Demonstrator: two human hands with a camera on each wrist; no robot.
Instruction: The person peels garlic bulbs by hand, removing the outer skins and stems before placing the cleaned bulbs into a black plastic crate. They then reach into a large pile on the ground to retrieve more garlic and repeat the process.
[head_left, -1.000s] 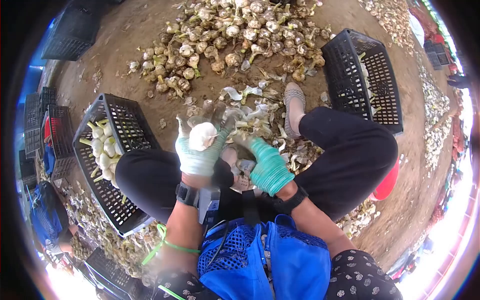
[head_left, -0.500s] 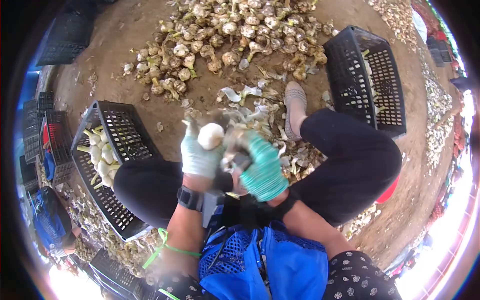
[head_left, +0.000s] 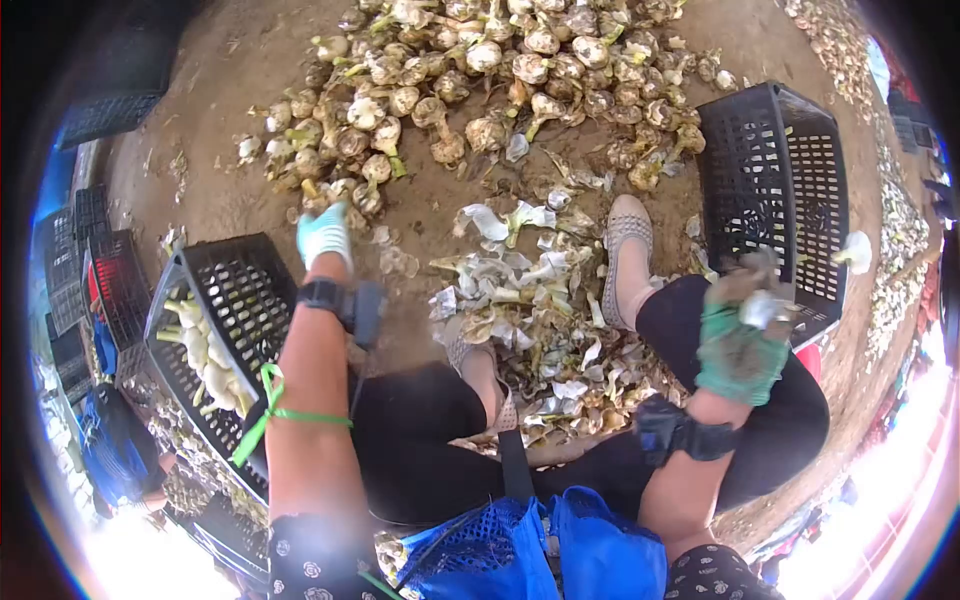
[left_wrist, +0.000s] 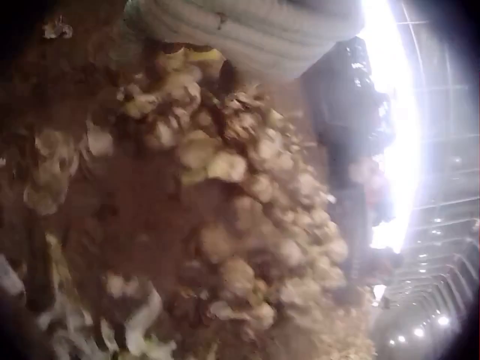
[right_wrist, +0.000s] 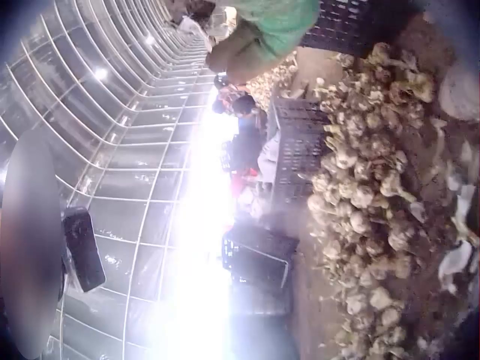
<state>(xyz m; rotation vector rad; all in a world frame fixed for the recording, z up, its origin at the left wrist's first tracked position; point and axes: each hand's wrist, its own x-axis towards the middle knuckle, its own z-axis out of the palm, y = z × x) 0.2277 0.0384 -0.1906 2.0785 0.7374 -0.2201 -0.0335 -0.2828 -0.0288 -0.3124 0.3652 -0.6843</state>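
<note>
The left hand (head_left: 325, 235) hovers at the near edge of the garlic pile (head_left: 500, 70) and the right hand (head_left: 740, 345) is well back from it by a crate (head_left: 775, 95), both grips too blurred to tell, so a blind grab could scatter bulbs.

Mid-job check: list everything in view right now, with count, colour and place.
Unpeeled garlic bulbs: many, dirty tan, heaped on the soil ahead.
Peelings: one heap, pale, between the feet.
Left crate: one, black, by the left knee, with white peeled garlic inside.
Right crate: one, black, past the right knee.
Stacked crates: several, black, far left.
Shoes: two, beige, on the soil.
Apron: one, blue, at the waist.
Left hand: pale glove, at the pile's near edge; grip unclear.
Right hand: green glove, gripping a small pale object, too blurred to name.
</note>
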